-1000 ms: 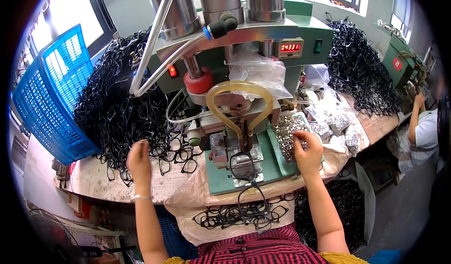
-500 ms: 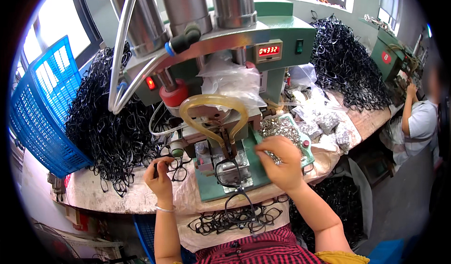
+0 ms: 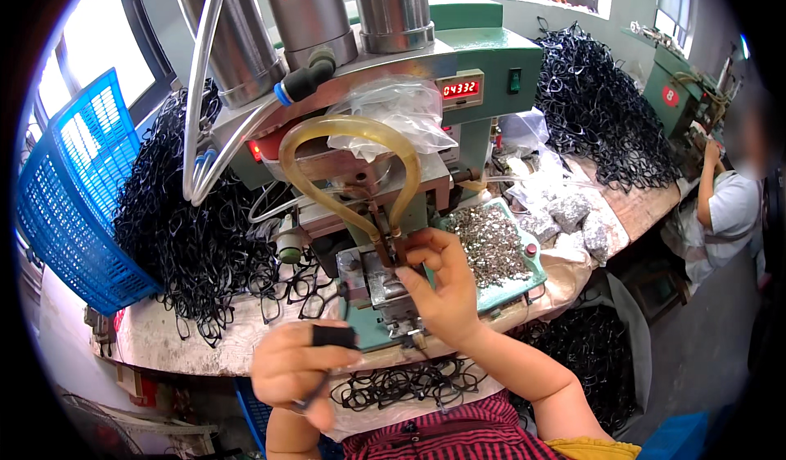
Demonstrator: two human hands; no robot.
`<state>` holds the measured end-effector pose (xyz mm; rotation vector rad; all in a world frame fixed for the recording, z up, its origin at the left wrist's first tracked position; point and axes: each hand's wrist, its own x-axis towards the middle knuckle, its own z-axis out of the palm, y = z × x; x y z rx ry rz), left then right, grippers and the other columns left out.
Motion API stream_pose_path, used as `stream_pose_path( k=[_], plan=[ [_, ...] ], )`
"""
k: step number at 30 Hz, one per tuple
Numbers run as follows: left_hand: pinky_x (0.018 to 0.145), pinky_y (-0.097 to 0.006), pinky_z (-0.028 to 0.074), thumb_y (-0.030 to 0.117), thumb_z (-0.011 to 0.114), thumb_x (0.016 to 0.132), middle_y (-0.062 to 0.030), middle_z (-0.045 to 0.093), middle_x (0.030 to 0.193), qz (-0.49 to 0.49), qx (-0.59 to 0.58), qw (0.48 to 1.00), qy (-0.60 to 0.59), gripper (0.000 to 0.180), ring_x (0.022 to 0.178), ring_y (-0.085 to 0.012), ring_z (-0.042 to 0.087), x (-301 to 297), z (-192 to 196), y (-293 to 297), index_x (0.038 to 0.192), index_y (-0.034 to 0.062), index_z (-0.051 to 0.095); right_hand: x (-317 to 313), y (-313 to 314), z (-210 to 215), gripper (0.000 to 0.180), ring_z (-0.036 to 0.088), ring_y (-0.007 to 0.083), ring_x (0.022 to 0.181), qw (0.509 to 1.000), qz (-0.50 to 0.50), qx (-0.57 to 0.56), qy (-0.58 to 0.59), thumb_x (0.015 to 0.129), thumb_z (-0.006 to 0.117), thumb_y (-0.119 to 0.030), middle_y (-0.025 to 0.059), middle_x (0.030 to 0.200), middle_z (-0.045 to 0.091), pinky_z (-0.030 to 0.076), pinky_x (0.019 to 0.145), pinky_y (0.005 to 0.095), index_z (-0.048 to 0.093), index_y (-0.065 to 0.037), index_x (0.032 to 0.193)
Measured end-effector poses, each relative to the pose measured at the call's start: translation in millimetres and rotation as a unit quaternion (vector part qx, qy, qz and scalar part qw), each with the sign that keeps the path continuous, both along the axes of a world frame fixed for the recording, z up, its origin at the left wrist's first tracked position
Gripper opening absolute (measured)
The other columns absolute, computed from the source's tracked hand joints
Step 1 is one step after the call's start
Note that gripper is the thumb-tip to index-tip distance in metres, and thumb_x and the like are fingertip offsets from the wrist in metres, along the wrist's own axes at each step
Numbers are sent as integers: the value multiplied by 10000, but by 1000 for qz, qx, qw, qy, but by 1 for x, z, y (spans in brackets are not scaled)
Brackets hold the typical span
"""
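Note:
My left hand (image 3: 291, 370) is raised over the table's front edge, its fingers closed on a black eyeglass frame (image 3: 312, 393), of which only a blurred part shows. A black sleeve (image 3: 334, 335) covers one of its fingers. At the green press (image 3: 483, 55), my right hand (image 3: 446, 288) reaches in to the metal fixture (image 3: 385, 284), just under the looped amber tube (image 3: 352, 124). Thumb and fingers are bent together there; whatever they pinch is too small to make out. Beside this hand stands a green tray of small metal parts (image 3: 491, 247).
Black eyeglass frames are heaped left (image 3: 188, 214) and right (image 3: 602, 116) of the press, and more lie on the cloth at my lap (image 3: 401, 385). A blue basket (image 3: 74, 198) leans at the left. Bagged parts (image 3: 571, 212) lie right. Another person (image 3: 729, 214) works at the far right.
The eyeglass frame that hung at the press has come away. My left hand has moved nearer and lower; my right hand has moved left into the fixture. The press's red-ringed part no longer shows low.

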<state>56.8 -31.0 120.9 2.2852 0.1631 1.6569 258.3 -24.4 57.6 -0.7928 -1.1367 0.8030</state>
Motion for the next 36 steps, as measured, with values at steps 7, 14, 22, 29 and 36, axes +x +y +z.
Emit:
stream_pose_path(
  k=[7, 14, 22, 29, 36],
  plan=[
    [775, -423, 640, 448, 847, 722, -104, 726, 880, -26, 75, 977, 197, 551, 678, -235, 648, 48, -8, 1, 663, 90, 433, 61, -5, 7, 292, 596, 364, 1206, 915, -101, 22, -390, 823, 698, -50, 216, 1260, 621, 453, 1040, 446, 659, -11, 1110],
    [817, -441, 624, 404, 882, 670, -98, 717, 868, -49, 37, 978, 199, 539, 679, -254, 652, 57, -12, 5, 650, 86, 447, 117, -9, -70, 155, 540, 418, 1252, 825, -305, -39, -474, 733, 780, -92, 216, 1218, 627, 451, 1018, 491, 729, -78, 878],
    [965, -500, 557, 435, 854, 729, -143, 715, 1093, 55, 20, 982, 180, 499, 889, -314, 678, 38, -28, -20, 864, 30, 598, 111, 32, -54, 194, 602, 387, 1168, 774, -240, 76, -581, 734, 653, -29, 191, 1185, 651, 531, 882, 485, 645, -21, 928],
    [917, -396, 477, -10, 581, 897, -132, 698, 1030, 538, -120, 831, -66, 176, 993, -280, 639, -81, -62, -59, 1062, -13, 643, 128, -19, -83, 71, 509, 48, 751, 968, -213, -131, 10, 901, 648, 25, -28, 831, 584, 410, 707, 201, 613, -37, 896],
    [901, -389, 478, 10, 742, 792, -95, 694, 1031, 566, -102, 805, 146, 133, 1012, -291, 613, -136, -71, 68, 909, 57, 703, 86, 18, -66, 106, 580, 71, 804, 979, -174, -97, -38, 893, 659, 29, -6, 890, 656, 464, 749, 221, 686, -8, 988]
  ],
)
